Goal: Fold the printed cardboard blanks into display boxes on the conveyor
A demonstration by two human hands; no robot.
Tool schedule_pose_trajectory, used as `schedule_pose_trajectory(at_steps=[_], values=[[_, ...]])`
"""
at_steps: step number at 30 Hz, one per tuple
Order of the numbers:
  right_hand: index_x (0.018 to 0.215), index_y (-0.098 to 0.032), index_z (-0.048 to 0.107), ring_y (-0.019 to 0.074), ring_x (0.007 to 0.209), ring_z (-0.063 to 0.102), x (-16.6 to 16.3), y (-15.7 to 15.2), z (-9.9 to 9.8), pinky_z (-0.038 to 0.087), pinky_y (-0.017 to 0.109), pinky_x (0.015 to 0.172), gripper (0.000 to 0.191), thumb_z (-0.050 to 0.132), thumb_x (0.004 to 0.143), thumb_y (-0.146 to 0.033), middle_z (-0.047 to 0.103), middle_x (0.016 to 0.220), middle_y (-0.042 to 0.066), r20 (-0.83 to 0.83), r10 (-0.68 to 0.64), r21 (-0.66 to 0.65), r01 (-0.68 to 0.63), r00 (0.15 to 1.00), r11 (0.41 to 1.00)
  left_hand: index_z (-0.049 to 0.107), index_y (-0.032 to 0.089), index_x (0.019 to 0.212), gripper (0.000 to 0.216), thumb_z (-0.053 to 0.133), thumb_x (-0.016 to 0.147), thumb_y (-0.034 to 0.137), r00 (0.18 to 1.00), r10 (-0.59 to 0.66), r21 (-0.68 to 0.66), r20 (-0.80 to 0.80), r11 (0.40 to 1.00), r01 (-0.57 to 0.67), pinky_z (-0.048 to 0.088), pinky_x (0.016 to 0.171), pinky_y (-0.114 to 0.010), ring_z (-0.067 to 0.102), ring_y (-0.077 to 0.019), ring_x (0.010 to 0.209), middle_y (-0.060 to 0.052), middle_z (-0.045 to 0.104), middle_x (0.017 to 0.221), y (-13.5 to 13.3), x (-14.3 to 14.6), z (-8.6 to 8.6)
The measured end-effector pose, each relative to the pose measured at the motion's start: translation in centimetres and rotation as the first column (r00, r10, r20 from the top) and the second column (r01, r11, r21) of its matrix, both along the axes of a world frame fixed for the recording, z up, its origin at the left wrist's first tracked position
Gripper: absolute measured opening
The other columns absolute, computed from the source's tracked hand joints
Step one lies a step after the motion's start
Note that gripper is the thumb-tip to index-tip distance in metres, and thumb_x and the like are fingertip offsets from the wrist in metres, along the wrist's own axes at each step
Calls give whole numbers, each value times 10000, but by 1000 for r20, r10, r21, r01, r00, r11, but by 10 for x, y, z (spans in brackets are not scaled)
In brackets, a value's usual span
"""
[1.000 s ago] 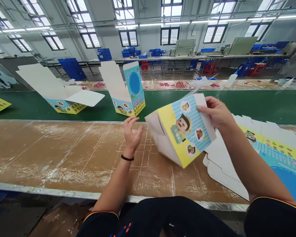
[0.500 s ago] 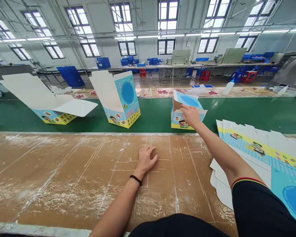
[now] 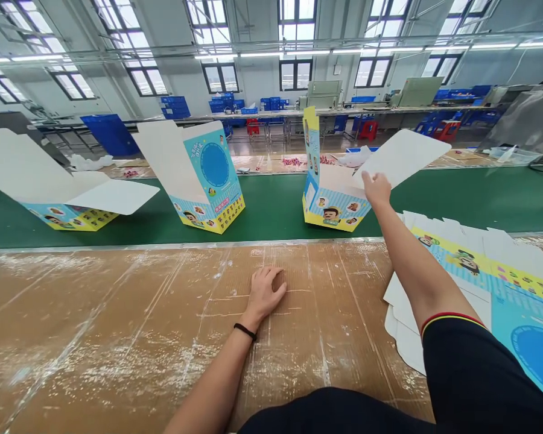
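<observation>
My right hand point(image 3: 377, 188) is closed on a wide white flap of a blue-and-yellow cardboard box point(image 3: 332, 208) on the green belt. That flap leans out to the right, while another panel stands upright on the box's left side. My left hand point(image 3: 265, 293) lies on the brown covered table point(image 3: 163, 337), thumb apart from the fingers and nothing in it. A second cardboard box point(image 3: 215, 181) stands farther left with its tall panels up. At the far left, a third box point(image 3: 88, 217) has its white flaps spread wide.
Flat printed cardboard sheets point(image 3: 489, 265) lie stacked at the right of the table. The green belt point(image 3: 271, 208) runs across beyond the table edge. Behind it a ledge holds small red pieces point(image 3: 294, 161) and a plastic bag point(image 3: 357, 155).
My right hand has moved right, drawing the box's flap outward, so the box now stands open with its left panel upright. The boxes on the left have shifted slightly left in view.
</observation>
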State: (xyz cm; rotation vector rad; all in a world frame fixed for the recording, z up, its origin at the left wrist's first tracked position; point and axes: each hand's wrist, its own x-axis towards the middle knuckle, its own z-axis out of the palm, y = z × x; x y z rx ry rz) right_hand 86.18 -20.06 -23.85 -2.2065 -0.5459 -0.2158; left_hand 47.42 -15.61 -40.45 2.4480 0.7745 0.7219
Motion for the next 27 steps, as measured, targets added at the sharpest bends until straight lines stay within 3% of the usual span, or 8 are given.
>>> schedule_pose_trajectory(at_steps=[3, 7, 9, 11, 14, 20, 24, 27], values=[[1377, -110, 608, 409, 1377, 483, -9, -9, -13, 303, 605, 1176, 638, 610, 940, -575, 623, 1368, 229, 39, 96, -149, -89, 995, 985, 705, 240, 1116, 280, 633, 845, 255, 1000, -1, 0, 4, 1000, 1, 500, 1002, -466, 658, -269, 1084, -81, 741, 1130, 0, 1, -1], [1595, -124, 350, 472, 1494, 313, -12, -13, -33, 334, 631, 1155, 1083, 865, 733, -529, 289, 1638, 295, 151, 136, -151, -114, 979, 982, 715, 239, 1112, 274, 638, 850, 261, 1000, -8, 1, -2, 1000, 8, 496, 1012, -472, 659, -272, 1099, -82, 743, 1143, 0, 0, -2], [1616, -94, 284, 451, 1525, 272, -5, -8, -40, 387, 576, 1150, 1135, 886, 716, -432, 178, 1669, 311, 179, 180, -91, -166, 967, 982, 718, 248, 1110, 271, 638, 851, 258, 1000, -10, 5, -2, 1000, 10, 496, 1013, -473, 660, -271, 1094, -76, 744, 1138, 1, 0, -3], [1541, -66, 405, 411, 1512, 328, 1, -2, -44, 417, 514, 1152, 968, 860, 729, -333, 234, 1645, 311, 198, 280, -79, -269, 939, 960, 720, 249, 1105, 265, 637, 854, 258, 1000, -10, 10, -5, 1000, 10, 497, 1013, -473, 661, -269, 1088, -74, 741, 1129, 2, 0, -3], [1335, -100, 612, 395, 1461, 419, 0, 8, -48, 379, 516, 1194, 641, 808, 736, -215, 368, 1586, 269, 244, 404, -161, -374, 882, 913, 725, 246, 1095, 260, 642, 850, 260, 1000, -10, 18, -9, 1000, 10, 501, 1007, -473, 663, -270, 1080, -75, 739, 1114, 3, 0, -4], [1495, -113, 476, 356, 1534, 316, -42, 8, -52, 253, 505, 1269, 724, 738, 831, -231, 331, 1640, 237, 403, 400, -174, -360, 823, 916, 738, 244, 1081, 264, 624, 844, 274, 1000, -14, 60, 0, 998, 14, 522, 977, -482, 674, -286, 1062, -89, 744, 1098, 11, -4, -8], [1478, -107, 486, 326, 1482, 391, -49, -27, -57, 324, 466, 1230, 586, 609, 940, -306, 463, 1552, 223, 404, 344, -132, -318, 847, 939, 738, 251, 1063, 263, 607, 848, 326, 999, -39, 64, 10, 997, 38, 532, 961, -487, 681, -297, 1046, -92, 750, 1080, 21, -7, -9], [1375, -142, 572, 327, 1404, 467, -34, -91, -63, 380, 463, 1180, 469, 599, 946, -330, 556, 1452, 203, 196, 102, -113, -81, 975, 990, 737, 259, 1042, 269, 595, 842, 370, 998, -55, 66, 14, 996, 54, 536, 953, -496, 685, -309, 1044, -87, 756, 1068, 29, -8, -8]])
